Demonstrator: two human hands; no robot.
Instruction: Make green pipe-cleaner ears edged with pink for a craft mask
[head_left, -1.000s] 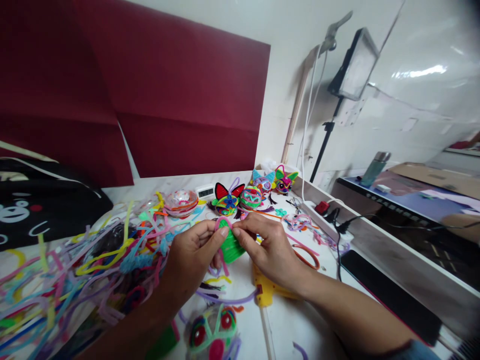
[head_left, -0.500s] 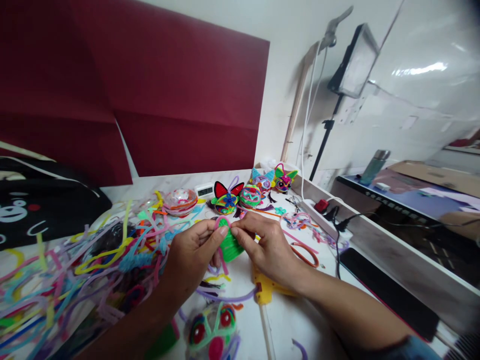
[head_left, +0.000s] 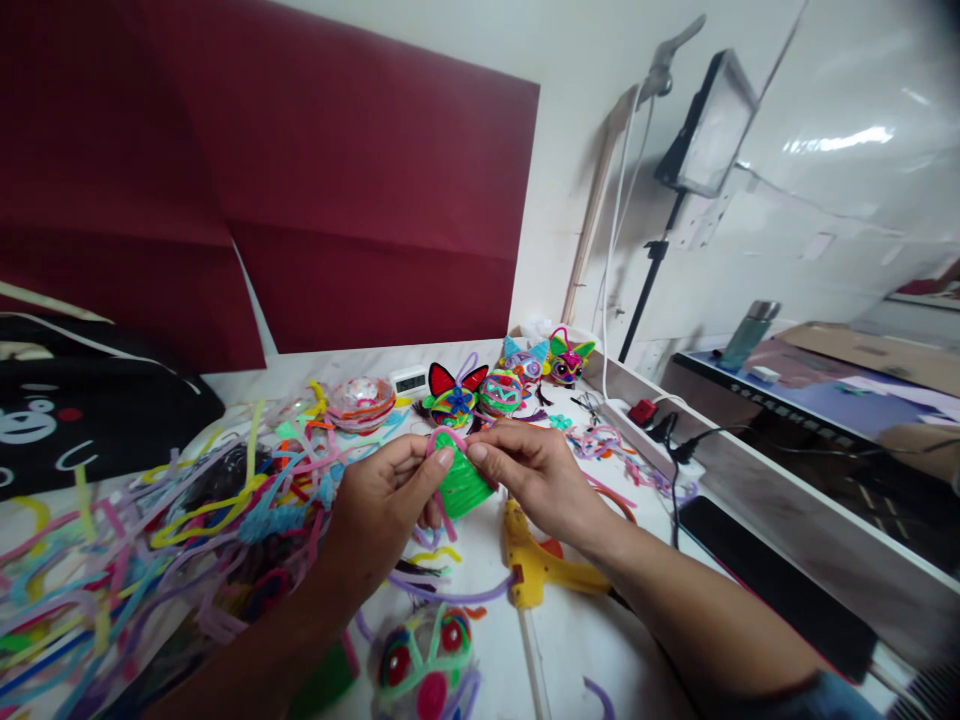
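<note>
Between my hands is a green ear-shaped piece (head_left: 466, 487) made of pipe cleaner rows, with a pink pipe cleaner (head_left: 448, 436) bent round its tip and down its left edge. My left hand (head_left: 390, 490) pinches the piece and the pink strip between thumb and fingers. On the other side, my right hand (head_left: 529, 470) has thumb and forefinger closed on the pink pipe cleaner near the tip. Below the right hand lies a yellow glue gun (head_left: 529, 565) with a clear glue stick. Nearer to me sits a ball-like face (head_left: 427, 665) with red eyes and a pink nose.
Loose pipe cleaners (head_left: 187, 560) heap up at the left. Behind my hands stand several decorated balls with ears (head_left: 454, 400) and a small digital clock (head_left: 409, 382). To the right are a power strip (head_left: 652, 440), a black phone-like slab (head_left: 776, 585) and the raised table edge (head_left: 825, 545).
My right hand has shifted slightly right and up along the green piece, turning its broad side more toward me. More of the glue gun shows. My left hand stays nearly still.
</note>
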